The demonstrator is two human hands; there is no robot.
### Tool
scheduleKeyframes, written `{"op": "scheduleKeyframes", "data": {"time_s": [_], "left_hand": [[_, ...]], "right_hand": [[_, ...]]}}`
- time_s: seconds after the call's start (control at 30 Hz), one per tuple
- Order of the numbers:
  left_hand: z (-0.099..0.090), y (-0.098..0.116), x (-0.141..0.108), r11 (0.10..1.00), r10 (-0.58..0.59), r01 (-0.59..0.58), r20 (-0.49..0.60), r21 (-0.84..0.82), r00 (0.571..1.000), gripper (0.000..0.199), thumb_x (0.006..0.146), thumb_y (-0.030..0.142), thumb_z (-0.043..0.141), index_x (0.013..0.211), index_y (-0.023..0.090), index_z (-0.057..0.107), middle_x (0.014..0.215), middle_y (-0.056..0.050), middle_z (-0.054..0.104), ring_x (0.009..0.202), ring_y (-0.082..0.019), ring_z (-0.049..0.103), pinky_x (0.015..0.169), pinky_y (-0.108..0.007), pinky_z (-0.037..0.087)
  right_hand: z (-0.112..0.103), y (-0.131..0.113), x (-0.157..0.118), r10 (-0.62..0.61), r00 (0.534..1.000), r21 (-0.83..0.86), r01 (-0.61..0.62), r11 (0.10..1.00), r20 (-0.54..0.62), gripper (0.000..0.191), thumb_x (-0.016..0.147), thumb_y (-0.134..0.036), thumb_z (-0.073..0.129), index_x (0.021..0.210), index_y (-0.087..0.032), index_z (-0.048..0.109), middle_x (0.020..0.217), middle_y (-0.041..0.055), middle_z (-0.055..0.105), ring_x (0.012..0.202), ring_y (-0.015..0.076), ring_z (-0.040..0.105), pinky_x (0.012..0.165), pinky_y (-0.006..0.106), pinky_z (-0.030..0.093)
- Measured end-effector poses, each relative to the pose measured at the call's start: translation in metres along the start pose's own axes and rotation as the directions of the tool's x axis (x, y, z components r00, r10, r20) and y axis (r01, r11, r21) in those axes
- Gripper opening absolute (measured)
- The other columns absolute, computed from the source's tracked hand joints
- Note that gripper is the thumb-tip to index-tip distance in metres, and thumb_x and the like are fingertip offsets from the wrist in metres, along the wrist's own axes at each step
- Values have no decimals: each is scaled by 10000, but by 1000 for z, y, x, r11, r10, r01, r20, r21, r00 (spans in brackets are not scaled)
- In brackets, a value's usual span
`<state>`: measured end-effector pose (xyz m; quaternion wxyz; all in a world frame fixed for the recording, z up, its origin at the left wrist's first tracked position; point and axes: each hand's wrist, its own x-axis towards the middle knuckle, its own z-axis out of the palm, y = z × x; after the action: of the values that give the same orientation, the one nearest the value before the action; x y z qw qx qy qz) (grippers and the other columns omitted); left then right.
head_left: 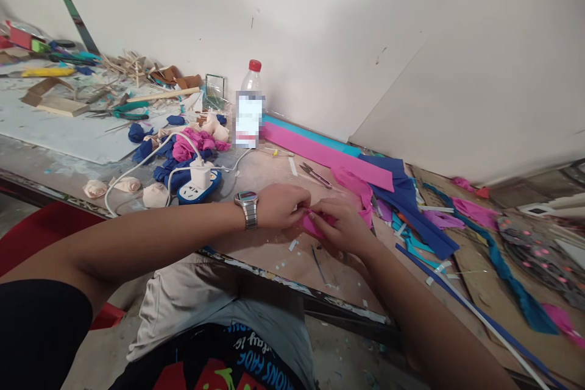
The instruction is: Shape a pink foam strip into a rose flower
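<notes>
Though bright, the pink piece (pixel 313 225) between both hands (pixel 282 206) (pixel 342 224) only partly visible.

Cluttered tabletop (pixel 269 172) beneath power strip (pixel 189 193), bottle (pixel 249 119), snips (pixel 316 175) and cream rosettes (pixel 155 194).

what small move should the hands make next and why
Perhaps a slight twist of the pink piece by the right hand, with the left hand steadying it: both hands meet at it, and part of it spreads below their fingers.

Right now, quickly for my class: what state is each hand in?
Left hand: closed, pinching the pink piece.
Right hand: closed, holding the same pink piece.
</notes>
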<state>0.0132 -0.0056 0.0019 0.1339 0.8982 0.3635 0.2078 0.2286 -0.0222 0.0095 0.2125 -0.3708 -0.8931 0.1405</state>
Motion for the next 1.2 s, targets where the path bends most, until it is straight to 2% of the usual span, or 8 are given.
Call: {"op": "scheduleKeyframes", "data": {"time_s": [0.2,0.53,0.73,0.9,1.2], "left_hand": [[2,-2,0,999,36,-37,-43,-26,998,166,904,314,517,940,216,646,884,-11,701,803,-165,619,682,-289,410],[-3,1,0,997,47,-50,-39,-64,998,170,921,289,507,968,213,651,960,-17,697,815,-146,617,709,-283,426],[-1,-2,0,996,32,-39,-87,-81,996,157,925,314,537,970,211,647,961,-10,693,803,-138,611,711,-269,418],[-1,-3,0,997,5,-14,-108,-81,994,209,935,385,543,915,198,635,937,-14,689,772,-134,604,682,-270,407],[-2,-2,0,995,29,-40,-115,-89,993,188,912,316,550,958,208,696,925,-13,706,804,-143,617,710,-272,429]], "right_hand": [[-1,0,-1,0,1000,6,0,1000,-14,210,969,-296,520,954,-210,710,879,67,738,814,201,654,737,343,489],[-2,0,-1,8,999,15,-7,1000,-36,230,975,-325,513,913,-216,706,850,63,727,783,200,637,711,338,481],[-2,1,-2,-32,998,20,33,999,-45,212,980,-305,520,887,-216,689,792,49,690,756,189,614,703,328,455],[-2,0,-2,-34,998,29,35,999,-57,209,982,-310,523,924,-218,701,825,56,701,779,194,617,718,343,457],[0,0,-1,-8,997,7,9,1000,-75,262,996,-359,515,910,-210,714,811,61,715,763,194,635,713,341,472]]}}
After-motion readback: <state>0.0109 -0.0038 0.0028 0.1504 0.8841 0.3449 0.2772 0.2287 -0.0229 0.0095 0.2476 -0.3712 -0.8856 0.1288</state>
